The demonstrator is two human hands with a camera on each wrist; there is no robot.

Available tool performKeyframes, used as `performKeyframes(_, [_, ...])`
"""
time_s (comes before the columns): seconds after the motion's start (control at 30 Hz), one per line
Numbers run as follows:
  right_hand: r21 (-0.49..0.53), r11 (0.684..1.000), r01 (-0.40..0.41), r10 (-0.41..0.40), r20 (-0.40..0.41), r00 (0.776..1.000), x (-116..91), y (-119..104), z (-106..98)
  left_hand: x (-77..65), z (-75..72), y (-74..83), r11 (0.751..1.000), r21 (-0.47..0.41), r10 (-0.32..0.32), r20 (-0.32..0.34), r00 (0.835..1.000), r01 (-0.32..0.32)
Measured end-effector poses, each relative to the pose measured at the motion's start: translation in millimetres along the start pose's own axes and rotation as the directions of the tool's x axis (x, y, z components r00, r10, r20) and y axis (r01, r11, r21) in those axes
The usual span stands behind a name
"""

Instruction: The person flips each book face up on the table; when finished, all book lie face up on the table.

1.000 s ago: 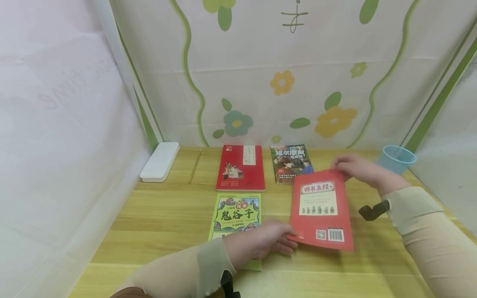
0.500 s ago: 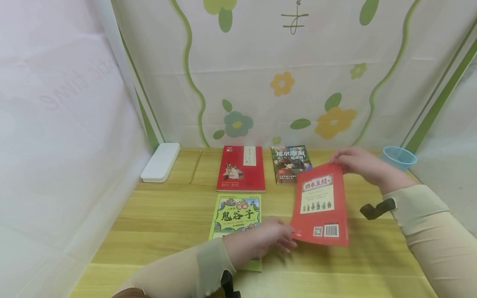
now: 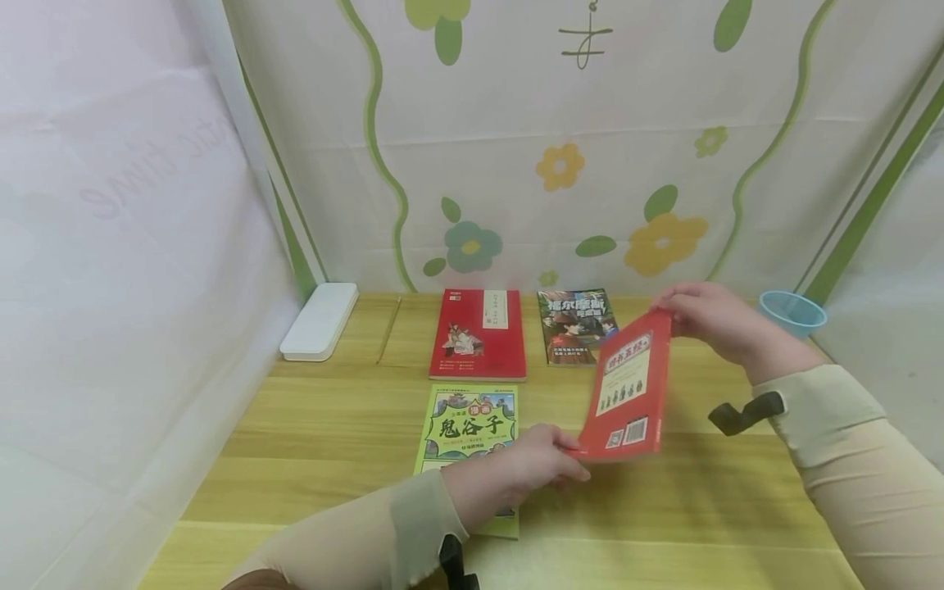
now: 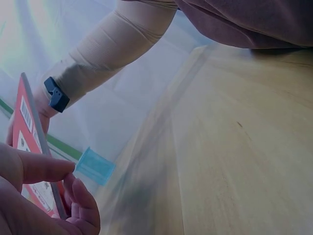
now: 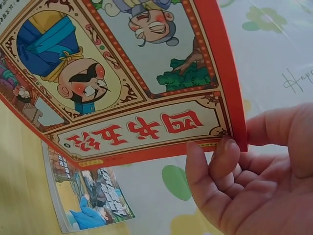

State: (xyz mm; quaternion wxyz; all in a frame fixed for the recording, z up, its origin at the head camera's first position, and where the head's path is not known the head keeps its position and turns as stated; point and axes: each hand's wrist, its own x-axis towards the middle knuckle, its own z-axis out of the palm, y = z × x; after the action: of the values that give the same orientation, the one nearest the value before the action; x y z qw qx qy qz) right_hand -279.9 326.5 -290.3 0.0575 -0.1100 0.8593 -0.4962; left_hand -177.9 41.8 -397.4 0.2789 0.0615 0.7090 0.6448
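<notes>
A thin red book (image 3: 629, 389) is held up off the table, tilted, its back cover with a barcode turned to the head view. At its upper right corner my right hand (image 3: 711, 324) pinches it between thumb and fingers. My left hand (image 3: 537, 463) grips the lower left corner, over the green comic book (image 3: 472, 426) that lies partly hidden under that arm. The right wrist view shows the other cover (image 5: 124, 115), with cartoon figures, and the right fingertips (image 5: 226, 154) on its edge. In the left wrist view, the left thumb (image 4: 46, 166) lies along the book's edge.
A thicker red book (image 3: 479, 336) lies behind the green one. To its right is a dark illustrated book (image 3: 575, 326). A white case (image 3: 319, 321) and a thin stick (image 3: 388, 329) lie at the back left. A blue cup (image 3: 792, 313) stands at the back right, before the fabric wall.
The held red book has swung from nearly face-on to a steeper tilt, its lower edge rising. My right hand has moved slightly up and back. The left hand stays nearly in place.
</notes>
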Motion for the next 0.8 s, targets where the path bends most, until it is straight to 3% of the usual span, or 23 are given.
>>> performKeyframes(0.4, [0.213, 0.975, 0.069, -0.081, 0.048, 0.996, 4.1, 5.1, 0.1, 3.3, -1.0, -4.1, 0.999, -0.043, 0.032, -0.028, 0.999, -0.033])
performKeyframes(0.8, [0.075, 0.997, 0.006, -0.007, 0.021, 1.000, 10.2, 7.2, 2.5, 3.5, -4.5, -1.9, 0.995, -0.094, 0.022, -0.018, 1.000, -0.024])
